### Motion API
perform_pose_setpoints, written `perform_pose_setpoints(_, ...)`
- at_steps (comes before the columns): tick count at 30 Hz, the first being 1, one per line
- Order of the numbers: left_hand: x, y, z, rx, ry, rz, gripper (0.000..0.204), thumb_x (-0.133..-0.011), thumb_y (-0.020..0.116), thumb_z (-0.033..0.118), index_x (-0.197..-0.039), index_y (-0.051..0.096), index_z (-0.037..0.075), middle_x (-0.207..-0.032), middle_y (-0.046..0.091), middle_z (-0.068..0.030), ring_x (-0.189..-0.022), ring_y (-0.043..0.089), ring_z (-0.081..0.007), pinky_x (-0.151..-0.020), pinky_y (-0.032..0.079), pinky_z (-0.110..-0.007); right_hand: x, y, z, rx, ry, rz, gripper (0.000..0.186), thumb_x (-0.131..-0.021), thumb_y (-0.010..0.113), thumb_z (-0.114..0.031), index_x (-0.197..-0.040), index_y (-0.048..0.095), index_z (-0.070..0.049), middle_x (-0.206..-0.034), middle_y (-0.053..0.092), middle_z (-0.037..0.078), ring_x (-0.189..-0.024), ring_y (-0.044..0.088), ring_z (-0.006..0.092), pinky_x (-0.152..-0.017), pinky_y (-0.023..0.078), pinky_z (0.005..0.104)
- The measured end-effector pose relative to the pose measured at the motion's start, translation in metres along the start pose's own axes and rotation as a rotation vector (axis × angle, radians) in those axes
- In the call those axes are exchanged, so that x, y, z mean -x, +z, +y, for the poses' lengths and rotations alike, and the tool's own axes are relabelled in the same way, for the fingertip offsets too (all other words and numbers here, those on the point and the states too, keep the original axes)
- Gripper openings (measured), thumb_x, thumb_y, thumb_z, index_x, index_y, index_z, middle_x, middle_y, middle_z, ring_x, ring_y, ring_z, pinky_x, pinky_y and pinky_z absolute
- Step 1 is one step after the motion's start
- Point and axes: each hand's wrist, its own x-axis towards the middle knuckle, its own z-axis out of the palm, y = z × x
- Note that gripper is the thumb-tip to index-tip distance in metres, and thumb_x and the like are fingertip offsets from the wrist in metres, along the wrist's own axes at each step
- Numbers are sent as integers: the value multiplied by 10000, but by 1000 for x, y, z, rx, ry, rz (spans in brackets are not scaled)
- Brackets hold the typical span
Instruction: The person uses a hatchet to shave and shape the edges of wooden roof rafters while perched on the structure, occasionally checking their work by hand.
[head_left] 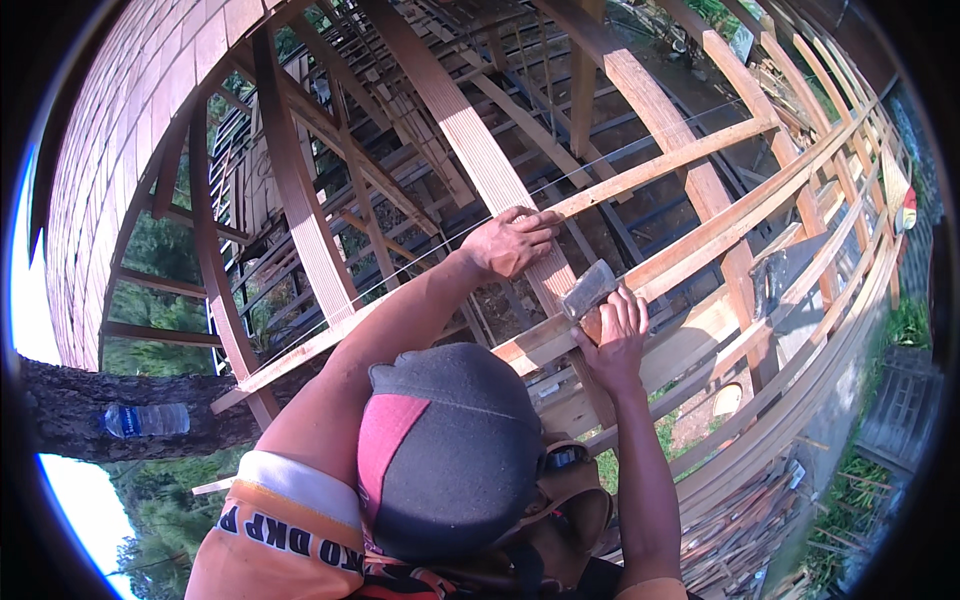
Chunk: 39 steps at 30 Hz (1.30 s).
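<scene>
My left hand [508, 243] has its fingers curled over a thin wooden batten [665, 165] where it crosses a wide sloping rafter [455, 115]; whether anything small is under the fingertips is hidden. A pale string [395, 275] runs taut beside that batten. Lower and to the right, my right hand [612, 345] grips a hammer [588, 292] with a grey metal head, held just over a lower timber rail [530, 348], near the same rafter. A grey and pink cap [450, 460] fills the lower middle, between my forearms.
Open roof framing surrounds me, with gaps showing beams and ground far below. Shingles [130, 100] cover the upper left. A tree trunk [70, 395] with a plastic bottle [145, 420] crosses at left. Curved rails [800, 305] and a dark sheet [785, 260] are at right.
</scene>
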Motion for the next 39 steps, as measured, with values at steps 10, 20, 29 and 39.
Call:
perform_pose_setpoints(10, 1, 9, -3, -12, 22, 9, 358, -966, 567, 213, -1296, 650, 103, -1535, 540, -18, -1544, 344, -178, -1200, 352, -410, 0, -1, -2, -1, 29, -19, 512, -866, 791, -416, -1151, 607, -34, -1401, 559, 161, -1485, 414, 345, -1264, 179, 590)
perform_pose_setpoints(20, 1, 6, 0, 4, 1, -1, 382, -931, 604, 196, -1297, 654, 98, -1519, 548, -7, -1562, 318, -187, -1256, 303, -404, 1, 3, 1, -9, 8, -3, 526, -866, 788, -428, -1157, 600, -32, -1407, 549, 176, -1494, 394, 357, -1266, 177, 591)
perform_pose_setpoints(29, 1, 8, 1, 16, -6, 16, 353, -960, 575, 204, -1287, 658, 100, -1537, 535, -8, -1560, 317, -177, -1236, 322, -408, 1, 2, 3, -10, -2, -9, 509, -872, 784, -417, -1147, 598, -32, -1403, 551, 188, -1491, 393, 370, -1259, 184, 598)
perform_pose_setpoints(39, -1, 8, 0, 0, -1, 5, 328, -963, 572, 213, -1255, 672, 103, -1540, 540, -3, -1564, 320, -176, -1247, 315, -411, 1, 2, 2, -8, 1, 3, 504, -860, 798, -399, -1148, 600, -36, -1401, 553, 181, -1479, 411, 371, -1256, 188, 598)
